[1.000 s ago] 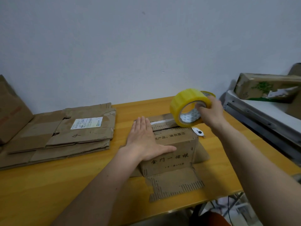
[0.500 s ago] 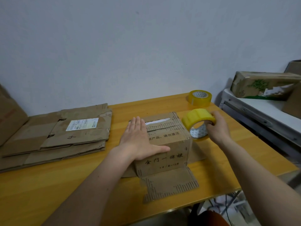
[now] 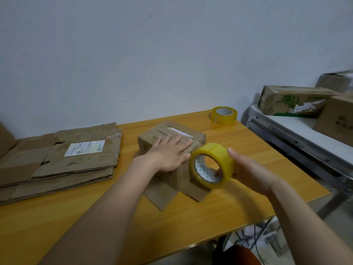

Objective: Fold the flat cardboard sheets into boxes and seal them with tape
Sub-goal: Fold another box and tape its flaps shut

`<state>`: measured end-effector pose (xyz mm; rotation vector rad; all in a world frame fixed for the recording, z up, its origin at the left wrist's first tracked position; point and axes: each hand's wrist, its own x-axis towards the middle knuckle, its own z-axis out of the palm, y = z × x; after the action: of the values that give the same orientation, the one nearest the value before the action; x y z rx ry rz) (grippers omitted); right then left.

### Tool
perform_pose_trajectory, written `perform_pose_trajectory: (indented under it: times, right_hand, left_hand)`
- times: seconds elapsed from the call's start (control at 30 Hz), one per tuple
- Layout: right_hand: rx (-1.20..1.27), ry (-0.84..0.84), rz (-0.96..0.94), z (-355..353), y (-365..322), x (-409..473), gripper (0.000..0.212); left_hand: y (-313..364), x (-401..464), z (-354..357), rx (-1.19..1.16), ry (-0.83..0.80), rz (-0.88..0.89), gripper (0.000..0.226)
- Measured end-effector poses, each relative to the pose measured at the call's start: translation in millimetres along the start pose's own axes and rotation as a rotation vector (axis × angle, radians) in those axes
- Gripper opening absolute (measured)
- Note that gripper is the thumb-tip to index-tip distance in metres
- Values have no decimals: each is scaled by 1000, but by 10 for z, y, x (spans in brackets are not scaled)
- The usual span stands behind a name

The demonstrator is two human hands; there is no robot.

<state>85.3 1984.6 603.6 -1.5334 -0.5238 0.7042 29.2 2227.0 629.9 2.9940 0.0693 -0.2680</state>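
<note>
Fingers [image 3: 179,142] of the left hand [image 3: 168,155] lie straight and spread, pressing flat on the top of the small brown cardboard box [image 3: 172,136] that stands near the middle of the yellow wooden table [image 3: 248,146]. From the table's centre the box sits at about one o'clock, turned so that one corner faces the person, with its lower flaps splayed out on the tabletop at six o'clock of it. A pale strip runs along the closed top seam.

At four o'clock of the box, the right hand [image 3: 246,171] holds a yellow roll of clear packing tape [image 3: 212,165] upright on edge, the open core turned toward the camera. A fingertip shows inside the core while another finger stretches straight over the outer rim; the roll is just beside the box's near right side, and I cannot tell whether it touches.

A second yellow tape roll [image 3: 223,115] lies flat at the table's far right corner, at one o'clock of the box and well apart. At nine o'clock, a stack of flattened brown cardboard sheets [image 3: 57,165] bears a white shipping label [image 3: 85,147]. Right of the table, worn cardboard cartons [image 3: 292,101] rest on a white metal-framed bench [image 3: 298,131].
</note>
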Motion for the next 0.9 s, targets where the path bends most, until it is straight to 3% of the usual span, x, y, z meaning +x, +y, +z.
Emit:
perform_pose_trajectory:
  times: [0.17, 0.27, 0.5, 0.73, 0.83, 0.9]
  right_hand:
    - [-12, -5, 3, 435, 43, 88, 51]
    - [-22, 71, -33, 595, -16, 162, 71]
    - [-67, 81, 114, 759, 111, 257, 38]
    - [-126, 86, 188, 629, 56, 287, 42]
    - [-109, 283, 173, 360, 37, 423, 44]
    - [-332, 521, 134, 123, 88, 663, 39]
  left_hand:
    - [-108, 133, -12, -36, 132, 78, 48]
    - [-208, 152, -24, -114, 149, 75, 49]
    - [-355, 240, 4, -177, 159, 43, 50]
    - [-333, 259, 90, -349, 283, 13, 50]
    - [-293, 234, 164, -360, 372, -17, 57]
    - [-272, 227, 193, -357, 400, -33, 74]
